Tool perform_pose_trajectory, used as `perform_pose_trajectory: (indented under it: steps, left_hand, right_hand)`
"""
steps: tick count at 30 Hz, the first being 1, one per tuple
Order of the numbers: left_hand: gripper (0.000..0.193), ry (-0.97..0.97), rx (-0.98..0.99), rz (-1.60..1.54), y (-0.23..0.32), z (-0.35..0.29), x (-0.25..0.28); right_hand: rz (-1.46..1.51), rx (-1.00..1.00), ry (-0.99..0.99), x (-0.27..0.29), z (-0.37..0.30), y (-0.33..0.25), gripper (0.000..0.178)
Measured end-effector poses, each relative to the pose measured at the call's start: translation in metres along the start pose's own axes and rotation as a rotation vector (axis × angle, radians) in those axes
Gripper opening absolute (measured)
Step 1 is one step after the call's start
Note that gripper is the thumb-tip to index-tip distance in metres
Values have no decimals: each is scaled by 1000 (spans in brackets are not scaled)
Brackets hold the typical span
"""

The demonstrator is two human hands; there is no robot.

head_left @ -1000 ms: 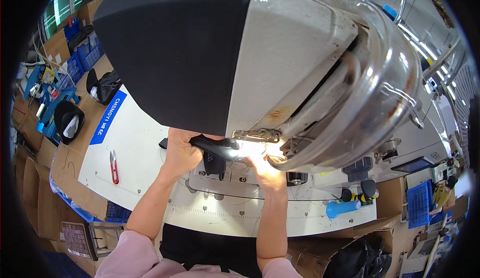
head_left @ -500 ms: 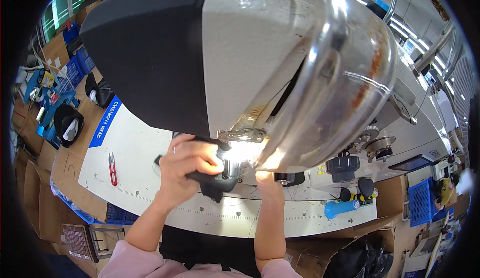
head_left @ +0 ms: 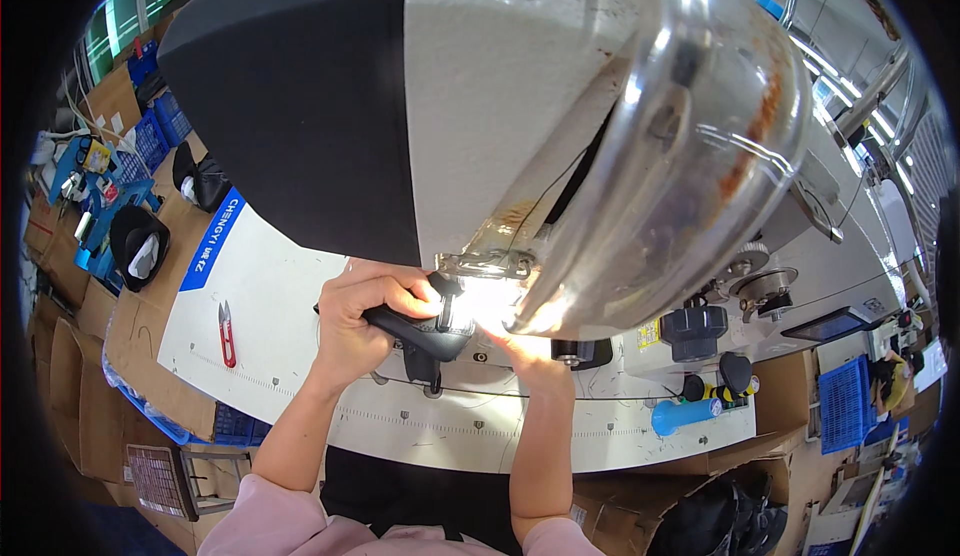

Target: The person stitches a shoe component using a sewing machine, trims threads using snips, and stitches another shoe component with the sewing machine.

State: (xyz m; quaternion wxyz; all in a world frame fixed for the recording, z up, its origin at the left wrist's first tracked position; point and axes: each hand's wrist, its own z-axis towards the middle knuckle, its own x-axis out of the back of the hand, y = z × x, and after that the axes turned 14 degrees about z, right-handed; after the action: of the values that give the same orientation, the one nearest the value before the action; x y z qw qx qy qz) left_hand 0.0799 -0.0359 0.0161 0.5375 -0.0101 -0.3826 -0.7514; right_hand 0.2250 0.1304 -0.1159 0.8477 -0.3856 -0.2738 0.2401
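My left hand (head_left: 362, 308) is closed on a black shoe upper (head_left: 418, 332), thumb and fingers pinching its edge. The piece lies beneath the sewing machine head (head_left: 500, 106), by the brightly lit needle area. From the right, my right hand (head_left: 535, 356) reaches into the same spot. Strong glare and the clear plastic shield (head_left: 690, 156) hide its fingertips, so I cannot make out whether it grips anything. The needle itself is lost in the light.
Red-handled thread snips (head_left: 227, 336) lie on the white machine table (head_left: 270, 296) at left. Black shoe pieces (head_left: 140, 248) rest on cardboard beyond. A blue cylinder (head_left: 686, 415) lies at right near a bobbin winder (head_left: 765, 294). Blue crates (head_left: 845, 404) stand farther right.
My left fingers have drawn together into a pinch, and the shoe upper has turned slightly. My right hand has shifted a little, with more of its back showing.
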Motion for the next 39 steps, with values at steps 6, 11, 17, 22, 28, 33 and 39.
perform_pose_trajectory:
  steps: [6,11,17,22,28,33,39]
  left_hand:
    - [24,-33,40,-167,-14,1,0]
    - [25,-18,25,-118,-11,0,-4]
    - [24,52,31,-144,5,3,-5]
    - [24,52,22,-110,2,4,-1]
    - [24,42,25,-229,-3,9,0]
    - [28,8,109,-396,-8,13,-2]
    - [32,-44,1,-297,-25,16,-6]
  right_hand:
    - [175,-138,-83,2,14,-22,42]
    - [60,-213,-130,6,8,1,29]
    - [734,-147,27,1,17,-24,26]
    - [916,-383,68,2,33,-70,23]
    - [668,-400,-58,8,41,-90,27]
    - [961,-452,77,-1,35,-75,25]
    - [790,-291,41,-1,30,-58,30]
